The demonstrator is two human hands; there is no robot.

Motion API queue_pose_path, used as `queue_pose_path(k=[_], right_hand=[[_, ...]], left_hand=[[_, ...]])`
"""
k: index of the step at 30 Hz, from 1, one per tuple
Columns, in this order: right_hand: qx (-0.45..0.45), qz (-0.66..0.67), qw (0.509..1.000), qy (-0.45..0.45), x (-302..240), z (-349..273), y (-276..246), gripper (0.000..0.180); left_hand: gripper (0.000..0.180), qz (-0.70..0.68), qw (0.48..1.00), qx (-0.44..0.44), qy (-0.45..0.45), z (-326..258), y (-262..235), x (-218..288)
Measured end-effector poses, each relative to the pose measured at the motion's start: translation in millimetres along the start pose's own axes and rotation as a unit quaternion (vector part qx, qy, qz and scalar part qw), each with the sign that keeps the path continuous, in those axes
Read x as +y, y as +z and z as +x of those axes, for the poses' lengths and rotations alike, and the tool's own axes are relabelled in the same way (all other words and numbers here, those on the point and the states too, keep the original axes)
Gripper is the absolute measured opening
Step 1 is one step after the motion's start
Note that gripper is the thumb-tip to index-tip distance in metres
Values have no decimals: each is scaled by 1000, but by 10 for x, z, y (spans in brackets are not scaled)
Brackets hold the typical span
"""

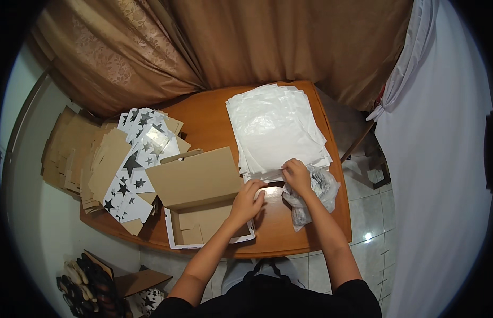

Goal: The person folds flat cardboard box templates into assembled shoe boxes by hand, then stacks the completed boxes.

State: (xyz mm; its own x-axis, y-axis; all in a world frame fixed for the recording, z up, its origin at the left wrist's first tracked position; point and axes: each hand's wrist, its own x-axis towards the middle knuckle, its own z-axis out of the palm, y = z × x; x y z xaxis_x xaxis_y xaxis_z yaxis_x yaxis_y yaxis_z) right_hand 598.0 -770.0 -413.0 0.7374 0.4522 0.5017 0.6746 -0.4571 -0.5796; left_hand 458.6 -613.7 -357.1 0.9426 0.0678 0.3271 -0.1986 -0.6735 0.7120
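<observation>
The person stood at a wooden table (pixel 214 119) with both forearms coming in from the lower edge. The right hand (pixel 297 174) lay at the near edge of a thick stack of white tissue sheets (pixel 273 127), its fingers pinched on the lower corner of the top sheets. The left hand (pixel 249 199) sat just beside it, lower and to the left, fingers curled with the fingertips touching the same near edge of the stack; whether it actually gripped a sheet could not be told. The two hands were close together but not touching.

The stack covered the far right part of the table and reached from the hands up toward the brown curtain (pixel 230 42). Just right of the right hand, at the table's edge, lay a crumpled clear plastic bag (pixel 315 193) with something dark inside it. Directly below the left hand stood an open cardboard box (pixel 204 222) with a white outer rim, its brown lid (pixel 196 177) raised and leaning to the left of the hands. Farther left, well apart from the hands, lay flat box blanks printed with black stars (pixel 137 159), and beyond them a pile of plain brown flat cardboard (pixel 71 148).
</observation>
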Motion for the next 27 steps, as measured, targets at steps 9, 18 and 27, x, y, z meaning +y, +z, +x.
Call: queue_pose_path(k=[9,18,27], right_hand=[[63,-51,985,-152,-694,411,-941,12],[27,80,980,-177,-1190,932,-1772,13],[108,341,933,40,-965,1218,-2179,17]], left_hand=[[54,30,992,121,22,212,-205,143],[58,-70,990,-121,11,988,-1047,609],[41,-201,957,-167,-124,453,-1720,412]])
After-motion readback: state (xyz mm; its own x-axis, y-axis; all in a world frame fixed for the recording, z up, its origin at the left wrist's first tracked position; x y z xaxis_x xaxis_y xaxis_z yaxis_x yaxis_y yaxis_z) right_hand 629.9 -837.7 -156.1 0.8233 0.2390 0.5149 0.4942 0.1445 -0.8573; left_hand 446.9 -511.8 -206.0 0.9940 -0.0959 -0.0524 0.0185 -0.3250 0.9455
